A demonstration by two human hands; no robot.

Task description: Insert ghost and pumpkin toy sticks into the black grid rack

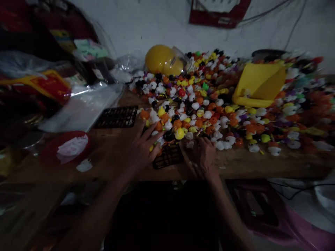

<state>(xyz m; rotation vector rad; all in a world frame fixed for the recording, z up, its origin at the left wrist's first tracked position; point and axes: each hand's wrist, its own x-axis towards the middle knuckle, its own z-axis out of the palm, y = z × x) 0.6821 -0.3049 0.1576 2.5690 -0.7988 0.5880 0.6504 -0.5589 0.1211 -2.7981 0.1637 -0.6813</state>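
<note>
My left hand (142, 146) is over the near left edge of a pile of small toy figures (199, 113), fingers spread and reaching among orange, white and yellow pieces. Between my hands, at the table's front, lies a black grid tray (169, 157), partly covered by figures and my left hand. My right hand (208, 153) is right of that tray, its fingers curled down at the pile's near edge. Whatever those fingers pinch is too dark to make out. A pale translucent figure (190, 144) lies just left of them.
Another black grid tray (116, 116) lies left of the pile, beside clear plastic bags (83, 104). A red dish (85, 144) holds white slips. A yellow scoop-like container (258, 85) and a yellow rounded object (163, 60) stand among the figures. A pink stool (293, 219) is below right.
</note>
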